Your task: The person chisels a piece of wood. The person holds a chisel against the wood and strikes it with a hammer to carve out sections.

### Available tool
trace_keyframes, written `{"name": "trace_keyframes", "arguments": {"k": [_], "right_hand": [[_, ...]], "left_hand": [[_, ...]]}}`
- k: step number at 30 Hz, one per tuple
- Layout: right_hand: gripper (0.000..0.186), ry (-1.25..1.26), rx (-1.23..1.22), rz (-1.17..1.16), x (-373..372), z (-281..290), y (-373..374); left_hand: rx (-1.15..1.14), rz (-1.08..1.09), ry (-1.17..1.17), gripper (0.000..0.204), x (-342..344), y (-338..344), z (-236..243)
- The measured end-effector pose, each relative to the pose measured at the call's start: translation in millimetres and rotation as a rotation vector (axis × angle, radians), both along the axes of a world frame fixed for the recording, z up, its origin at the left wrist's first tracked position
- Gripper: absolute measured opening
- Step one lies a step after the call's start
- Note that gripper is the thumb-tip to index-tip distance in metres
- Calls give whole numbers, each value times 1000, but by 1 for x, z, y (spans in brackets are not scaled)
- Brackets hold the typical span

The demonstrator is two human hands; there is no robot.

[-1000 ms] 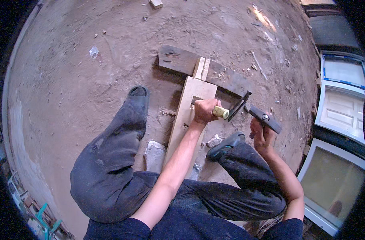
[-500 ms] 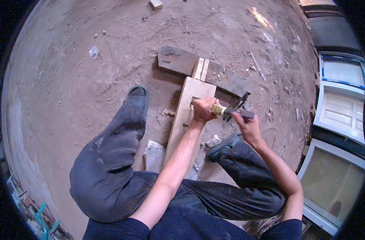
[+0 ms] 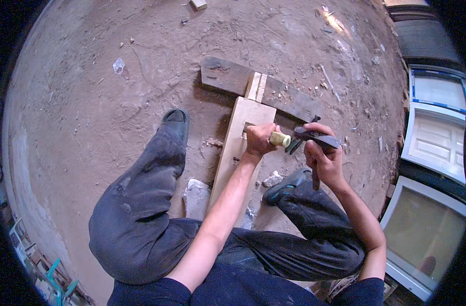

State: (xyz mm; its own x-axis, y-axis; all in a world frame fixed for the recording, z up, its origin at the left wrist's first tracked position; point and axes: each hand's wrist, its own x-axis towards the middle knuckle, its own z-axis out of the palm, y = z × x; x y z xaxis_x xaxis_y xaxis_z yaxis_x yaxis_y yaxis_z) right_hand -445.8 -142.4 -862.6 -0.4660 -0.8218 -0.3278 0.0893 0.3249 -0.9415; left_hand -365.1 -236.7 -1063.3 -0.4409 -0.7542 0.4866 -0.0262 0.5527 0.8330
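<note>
A pale wooden plank (image 3: pixel 236 148) lies on the dirt ground between my legs, its far end resting on a dark weathered board (image 3: pixel 228 76). My left hand (image 3: pixel 259 139) grips a chisel with a light yellow handle (image 3: pixel 280 138), held against the plank near a small cut. My right hand (image 3: pixel 323 159) holds a dark hammer (image 3: pixel 315 136), its head touching the end of the chisel handle. I sit low, with dark trousers and dark shoes (image 3: pixel 174 119) on either side of the plank.
Stones (image 3: pixel 196 196) prop the plank's near end. Wood chips and scraps lie scattered on the dirt around the dark board. White framed panels and window units (image 3: pixel 431 137) stand along the right side. A wood block (image 3: pixel 197 4) lies at the far edge.
My right hand has swung the hammer leftward from a raised position to meet the chisel handle. My left hand and the chisel stay in place on the plank.
</note>
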Motion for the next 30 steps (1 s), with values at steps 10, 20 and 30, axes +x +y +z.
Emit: {"name": "trace_keyframes", "arguments": {"k": [10, 20, 30], "right_hand": [[65, -80, 141, 1, -10, -3, 10], [65, 131, 126, 36, -14, -2, 15], [56, 369, -162, 11, 10, 1, 5]], "left_hand": [[-6, -12, 6, 28, -2, 0, 0], [38, -4, 29, 28, -3, 1, -3], [30, 18, 30, 30, -4, 0, -10]]}}
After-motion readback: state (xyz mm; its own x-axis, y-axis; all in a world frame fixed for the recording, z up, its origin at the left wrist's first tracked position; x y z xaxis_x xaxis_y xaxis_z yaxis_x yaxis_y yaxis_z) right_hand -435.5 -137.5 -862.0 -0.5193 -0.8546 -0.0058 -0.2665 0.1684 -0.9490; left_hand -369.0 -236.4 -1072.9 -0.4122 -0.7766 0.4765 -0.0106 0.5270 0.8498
